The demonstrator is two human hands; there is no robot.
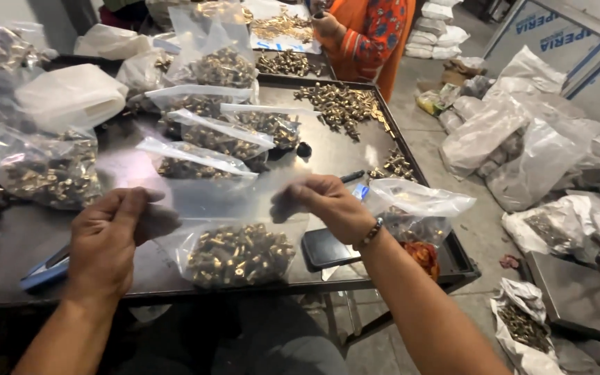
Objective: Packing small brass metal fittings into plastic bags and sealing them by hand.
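A clear plastic bag (239, 254) filled with small brass fittings hangs between my hands above the front of the dark metal table (335, 156). My left hand (109, 239) pinches the bag's top edge on the left. My right hand (331, 205) pinches the same top edge on the right, with a beaded band on its wrist. The bag's mouth is stretched flat between the two grips.
Several more filled bags (206, 139) lie across the table, with loose brass fittings (342, 104) at the back right. A black phone (328, 248) and a blue tool (46, 269) lie near the front edge. Another person in orange (366, 35) stands at the far end. Bags (515, 146) pile on the floor at right.
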